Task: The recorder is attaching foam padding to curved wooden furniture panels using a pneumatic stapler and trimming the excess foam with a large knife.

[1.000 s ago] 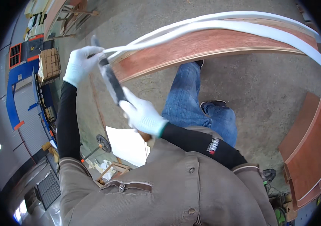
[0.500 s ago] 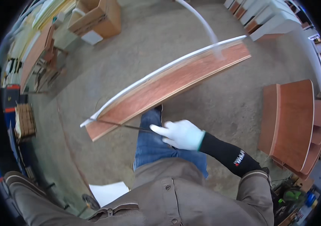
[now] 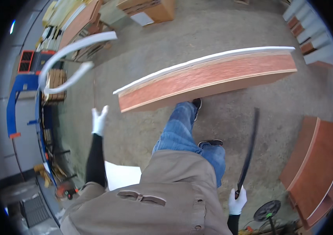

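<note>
Two gloved hands are in view, both in white gloves over black sleeves. The left hand (image 3: 99,120) is raised and released, fingers spread, grasping nothing. Above and to its left a white strip (image 3: 63,58) curls loose in the air, apart from the fingers; whether anything supports it cannot be told. The right hand (image 3: 237,200) hangs low at the person's side, clenched around the lower end of a long black blade-like tool (image 3: 248,150), which rises from the fist and tilts slightly to the right.

Between the hands and ahead of them, a long reddish wooden panel (image 3: 213,78) stands on its long edge on the concrete floor (image 3: 221,27), with white edge banding (image 3: 198,62) running along its top. The person's legs in blue jeans (image 3: 182,133) stand just behind it, one dark shoe at its base.

Right of the right hand stands a stack of similar reddish panels (image 3: 317,164). Just beside that hand, lower right, is a small black round stand (image 3: 267,211). Below the left hand a white sheet (image 3: 121,176) lies on the floor. Further left are blue machinery (image 3: 19,98) and a pallet of wooden pieces (image 3: 56,84); a cardboard box (image 3: 151,9) sits far ahead.
</note>
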{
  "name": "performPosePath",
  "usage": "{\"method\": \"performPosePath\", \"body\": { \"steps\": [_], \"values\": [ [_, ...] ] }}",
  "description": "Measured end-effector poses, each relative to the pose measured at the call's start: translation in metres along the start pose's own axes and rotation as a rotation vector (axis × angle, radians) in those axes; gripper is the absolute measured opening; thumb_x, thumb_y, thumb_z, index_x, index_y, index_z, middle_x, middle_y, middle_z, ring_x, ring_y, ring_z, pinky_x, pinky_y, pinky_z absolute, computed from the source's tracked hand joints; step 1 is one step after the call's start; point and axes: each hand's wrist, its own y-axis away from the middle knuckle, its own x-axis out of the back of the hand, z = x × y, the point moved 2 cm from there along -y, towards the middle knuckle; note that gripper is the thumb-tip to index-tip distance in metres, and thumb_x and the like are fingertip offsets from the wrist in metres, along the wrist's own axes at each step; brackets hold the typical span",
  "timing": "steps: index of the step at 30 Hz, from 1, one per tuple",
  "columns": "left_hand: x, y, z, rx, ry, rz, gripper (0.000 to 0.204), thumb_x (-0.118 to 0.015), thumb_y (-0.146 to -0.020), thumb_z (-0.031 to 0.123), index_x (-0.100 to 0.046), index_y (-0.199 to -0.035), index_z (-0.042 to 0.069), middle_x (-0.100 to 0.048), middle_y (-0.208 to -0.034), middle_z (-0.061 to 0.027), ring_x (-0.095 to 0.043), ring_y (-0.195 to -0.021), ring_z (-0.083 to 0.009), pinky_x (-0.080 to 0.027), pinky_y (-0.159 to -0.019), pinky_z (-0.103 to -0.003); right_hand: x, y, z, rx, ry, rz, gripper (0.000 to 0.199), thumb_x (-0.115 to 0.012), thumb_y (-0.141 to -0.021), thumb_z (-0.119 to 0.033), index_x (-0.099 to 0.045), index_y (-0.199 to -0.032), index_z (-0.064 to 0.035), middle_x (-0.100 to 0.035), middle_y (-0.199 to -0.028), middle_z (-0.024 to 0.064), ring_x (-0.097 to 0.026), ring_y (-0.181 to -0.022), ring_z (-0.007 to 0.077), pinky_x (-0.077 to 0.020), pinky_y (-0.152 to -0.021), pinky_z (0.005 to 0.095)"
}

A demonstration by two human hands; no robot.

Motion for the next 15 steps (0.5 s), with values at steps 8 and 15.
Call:
{"method": "performPosePath", "body": {
  "steps": [8, 15],
  "values": [
    [-0.11, 0.02, 0.023, -0.178, 0.532, 0.076, 0.048, -0.059, -0.103, 0.022, -0.051, -0.141, -0.006, -0.059, -0.135, -0.0107, -0.057, -0.122, -0.0187, -0.045, -0.104, -0.032, -0.017, -0.006, 0.07, -0.163, -0.038, -0.014, 0.046, -0.07, -0.088, -0.01, -0.061, -0.132, -0.0014, -0.055, -0.077, 0.0029, -0.051, -0.066, 0.0149, -0.0459, -0.063, 0.0303],
    [-0.125, -0.009, 0.001, -0.273, 0.497, 0.208, 0.05, -0.061, -0.101, 0.027, -0.054, -0.135, -0.009, -0.063, -0.128, -0.0155, -0.059, -0.115, -0.02, -0.046, -0.1, -0.033, -0.002, -0.072, 0.097, -0.241, 0.222, -0.335, 0.045, -0.067, -0.085, -0.014, -0.063, -0.129, -0.0049, -0.068, -0.085, 0.016, -0.067, -0.078, 0.0317, -0.0527, -0.074, 0.0404]
  ]
}}
